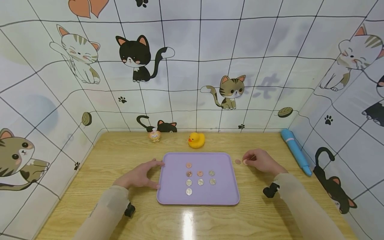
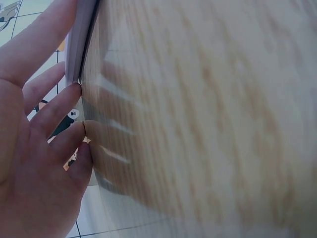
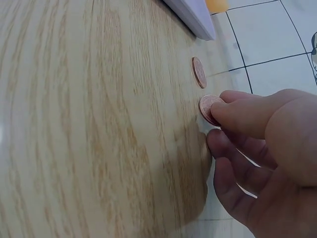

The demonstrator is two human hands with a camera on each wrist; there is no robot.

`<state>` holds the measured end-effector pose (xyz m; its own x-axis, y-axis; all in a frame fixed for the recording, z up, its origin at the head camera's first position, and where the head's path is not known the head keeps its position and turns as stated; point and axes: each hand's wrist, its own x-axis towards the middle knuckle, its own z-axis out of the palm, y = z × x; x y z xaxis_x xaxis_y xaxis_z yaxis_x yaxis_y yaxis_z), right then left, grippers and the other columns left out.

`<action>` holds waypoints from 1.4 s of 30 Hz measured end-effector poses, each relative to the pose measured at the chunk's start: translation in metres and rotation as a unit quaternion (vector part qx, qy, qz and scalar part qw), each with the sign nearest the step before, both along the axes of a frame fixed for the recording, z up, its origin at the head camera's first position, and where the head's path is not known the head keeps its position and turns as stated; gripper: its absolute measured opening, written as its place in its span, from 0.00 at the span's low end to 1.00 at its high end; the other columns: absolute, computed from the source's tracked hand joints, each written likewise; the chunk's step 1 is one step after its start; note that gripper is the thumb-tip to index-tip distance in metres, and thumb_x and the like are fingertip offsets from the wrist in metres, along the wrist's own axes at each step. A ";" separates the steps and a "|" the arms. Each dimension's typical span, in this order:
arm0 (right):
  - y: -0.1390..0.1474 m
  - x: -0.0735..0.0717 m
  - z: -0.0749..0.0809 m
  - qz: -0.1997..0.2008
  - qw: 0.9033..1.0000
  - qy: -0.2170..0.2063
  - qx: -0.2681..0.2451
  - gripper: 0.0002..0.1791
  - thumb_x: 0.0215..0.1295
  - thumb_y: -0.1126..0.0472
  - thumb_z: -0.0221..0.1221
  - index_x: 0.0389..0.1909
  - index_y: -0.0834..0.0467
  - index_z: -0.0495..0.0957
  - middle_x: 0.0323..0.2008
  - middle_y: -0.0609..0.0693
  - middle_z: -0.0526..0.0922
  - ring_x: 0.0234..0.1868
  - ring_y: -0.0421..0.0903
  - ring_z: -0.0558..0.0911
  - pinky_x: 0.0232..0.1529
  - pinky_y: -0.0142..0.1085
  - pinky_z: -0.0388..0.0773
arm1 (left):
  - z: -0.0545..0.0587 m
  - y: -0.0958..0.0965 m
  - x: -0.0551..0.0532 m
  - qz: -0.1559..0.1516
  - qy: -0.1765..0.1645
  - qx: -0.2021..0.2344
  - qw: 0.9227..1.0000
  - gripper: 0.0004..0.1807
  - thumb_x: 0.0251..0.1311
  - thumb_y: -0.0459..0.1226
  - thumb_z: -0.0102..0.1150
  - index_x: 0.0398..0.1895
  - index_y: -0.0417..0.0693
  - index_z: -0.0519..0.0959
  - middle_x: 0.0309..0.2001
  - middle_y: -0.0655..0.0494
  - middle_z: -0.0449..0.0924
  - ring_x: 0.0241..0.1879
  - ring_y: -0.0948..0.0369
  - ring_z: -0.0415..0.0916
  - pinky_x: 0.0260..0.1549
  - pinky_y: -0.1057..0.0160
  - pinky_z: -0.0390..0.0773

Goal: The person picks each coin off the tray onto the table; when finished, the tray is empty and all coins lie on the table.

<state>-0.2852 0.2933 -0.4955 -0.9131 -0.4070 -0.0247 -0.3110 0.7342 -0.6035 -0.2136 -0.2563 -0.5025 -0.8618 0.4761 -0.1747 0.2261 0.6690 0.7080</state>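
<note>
A copper coin [image 3: 206, 108] is pinched between the thumb and a finger of my right hand [image 1: 264, 162], to the right of the tray. Another copper coin [image 3: 199, 73] lies on the table between that hand and the tray. My left hand [image 1: 138, 175] touches the left edge of the lavender tray [image 1: 222, 196], its thumb and fingers extended and spread. On the tray, copper coins [image 1: 188, 165] and several silver-coloured coins [image 1: 189, 191] lie apart in rough rows, the left column being the longest. The left wrist view shows the tray's side [image 2: 81, 42] against the fingers.
Behind the tray stand a yellow rubber duck [image 1: 196, 140] and a small orange figurine [image 1: 154, 136]. A blue pen-shaped object [image 1: 295, 150] lies at the table's right edge. Cat-print sheeting [image 1: 180, 73] encloses the wooden table [image 1: 216, 223] at the back and sides.
</note>
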 end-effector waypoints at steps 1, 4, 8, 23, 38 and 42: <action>-0.001 0.000 0.001 0.003 1.000 0.001 0.004 0.06 0.71 0.62 0.68 0.45 0.58 0.87 0.41 0.50 0.88 0.40 0.45 0.83 0.44 0.41 0.82 | -0.001 0.000 0.000 -0.001 0.001 0.001 1.000 0.51 0.49 0.49 0.84 0.77 0.54 0.69 0.82 0.40 0.55 0.83 0.36 0.42 0.77 0.30 0.45; -0.002 0.000 0.002 0.003 1.000 0.001 0.012 0.06 0.71 0.63 0.67 0.45 0.58 0.87 0.41 0.49 0.88 0.41 0.46 0.83 0.45 0.43 0.82 | -0.001 0.000 0.000 0.000 0.002 0.004 1.000 0.52 0.48 0.49 0.85 0.77 0.54 0.69 0.82 0.40 0.55 0.82 0.36 0.42 0.77 0.30 0.45; -0.003 -0.001 0.000 0.000 1.000 0.002 0.024 0.06 0.71 0.64 0.67 0.45 0.57 0.87 0.42 0.49 0.88 0.42 0.46 0.83 0.46 0.44 0.82 | -0.002 -0.001 0.000 0.005 -0.001 0.007 1.000 0.52 0.47 0.50 0.85 0.77 0.57 0.70 0.83 0.40 0.54 0.83 0.36 0.42 0.77 0.30 0.44; -0.003 -0.004 -0.004 0.009 0.999 0.019 0.033 0.04 0.71 0.63 0.67 0.43 0.57 0.87 0.39 0.47 0.88 0.42 0.46 0.84 0.47 0.46 0.83 | -0.003 -0.001 -0.001 0.005 -0.006 -0.002 1.000 0.52 0.47 0.52 0.84 0.78 0.59 0.69 0.84 0.40 0.50 0.83 0.37 0.39 0.78 0.30 0.44; -0.004 -0.003 -0.004 0.004 0.999 0.017 0.041 0.04 0.72 0.62 0.66 0.44 0.57 0.86 0.39 0.47 0.87 0.41 0.45 0.83 0.47 0.45 0.82 | -0.001 -0.001 0.000 0.008 -0.003 0.001 1.000 0.51 0.48 0.50 0.85 0.77 0.57 0.70 0.83 0.38 0.50 0.83 0.37 0.41 0.78 0.30 0.45; -0.005 -0.004 -0.001 -0.008 0.999 -0.001 0.040 0.06 0.74 0.60 0.64 0.46 0.56 0.85 0.40 0.48 0.86 0.43 0.46 0.82 0.49 0.46 0.82 | 0.000 -0.001 0.001 0.008 -0.003 -0.001 1.000 0.51 0.48 0.50 0.85 0.77 0.57 0.70 0.83 0.39 0.51 0.83 0.37 0.41 0.77 0.30 0.45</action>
<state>-0.2889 0.2879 -0.4966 -0.9197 -0.3884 -0.0578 -0.2977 0.7855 -0.5426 -0.2131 -0.2568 -0.5028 -0.8682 0.4619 -0.1813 0.2104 0.6736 0.7086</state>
